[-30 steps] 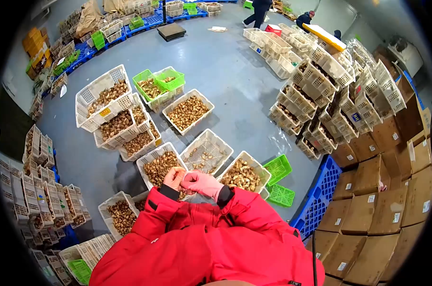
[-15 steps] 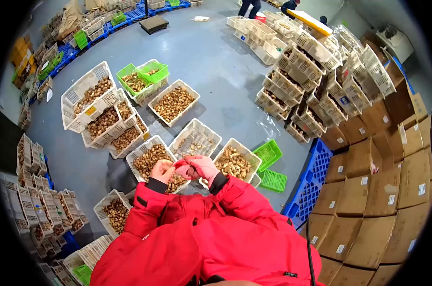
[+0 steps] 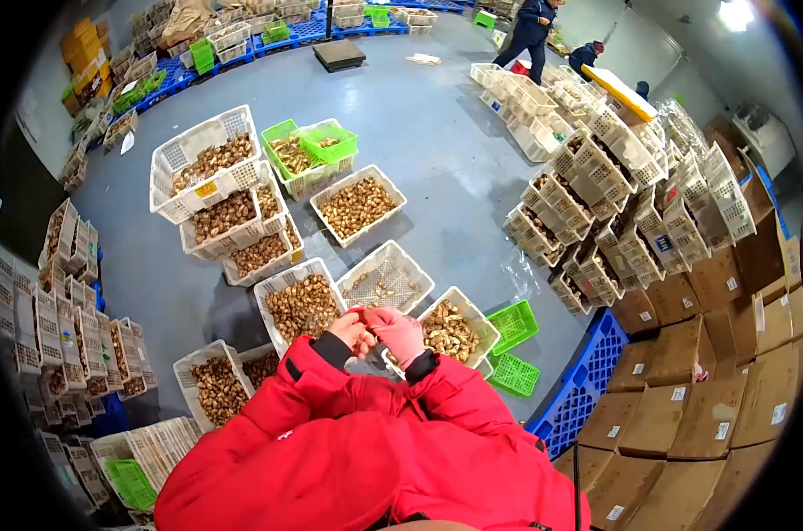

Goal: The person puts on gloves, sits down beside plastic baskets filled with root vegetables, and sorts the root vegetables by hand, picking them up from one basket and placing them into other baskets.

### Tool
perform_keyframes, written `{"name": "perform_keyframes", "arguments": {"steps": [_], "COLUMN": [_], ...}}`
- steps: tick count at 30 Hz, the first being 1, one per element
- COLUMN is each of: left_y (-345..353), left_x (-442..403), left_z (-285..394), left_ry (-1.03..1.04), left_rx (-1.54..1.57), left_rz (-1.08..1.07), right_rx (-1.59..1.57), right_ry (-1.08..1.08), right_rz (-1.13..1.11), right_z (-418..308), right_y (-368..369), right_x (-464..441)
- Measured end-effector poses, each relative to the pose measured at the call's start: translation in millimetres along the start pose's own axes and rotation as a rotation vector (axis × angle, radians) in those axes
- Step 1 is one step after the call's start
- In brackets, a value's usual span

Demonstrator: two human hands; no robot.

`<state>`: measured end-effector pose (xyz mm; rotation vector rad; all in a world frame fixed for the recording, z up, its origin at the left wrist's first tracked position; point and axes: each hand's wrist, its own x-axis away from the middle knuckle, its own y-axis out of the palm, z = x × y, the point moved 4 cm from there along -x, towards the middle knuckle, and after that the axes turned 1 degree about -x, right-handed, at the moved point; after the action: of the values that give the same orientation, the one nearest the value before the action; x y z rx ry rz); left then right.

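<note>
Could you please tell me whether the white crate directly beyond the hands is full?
No, the white crate holds only a few scattered brown pieces.

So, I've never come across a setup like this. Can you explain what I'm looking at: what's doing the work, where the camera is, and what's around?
There is no machine here. A person in a red jacket works with their own two hands, and the single view comes from a camera on their head, looking forward and down. The left hand and right hand meet in front of the body; a bit of something red shows between them, too small to name. On the grey floor just beyond stand pale plastic crates, some filled with small brown produce, one holding only a few pieces. Two green baskets lie to the right, near stacked cardboard boxes.
</note>
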<state>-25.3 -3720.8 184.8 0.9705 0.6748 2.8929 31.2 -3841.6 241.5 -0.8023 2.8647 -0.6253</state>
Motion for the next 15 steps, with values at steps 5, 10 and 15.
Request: {"name": "perform_keyframes", "arguments": {"steps": [5, 10, 15], "left_y": [-18.1, -29.8, -8.9], "left_x": [-15.4, -27.6, -52.2], "left_z": [-22.5, -4.8, -7.3], "left_ry": [-0.445, 0.290, 0.544], "left_rx": [1.135, 0.571, 0.297], "left_rz": [-0.430, -0.120, -0.263], "right_rx": [0.219, -0.084, -0.623], "right_ry": [-0.179, 0.062, 0.435], "right_rz": [-0.069, -0.026, -0.170], "right_z": [-23.0, -30.0, -9.1], "right_y": [3.4, 11.3, 36.4], "right_x": [0.9, 6.6, 27.4]}}
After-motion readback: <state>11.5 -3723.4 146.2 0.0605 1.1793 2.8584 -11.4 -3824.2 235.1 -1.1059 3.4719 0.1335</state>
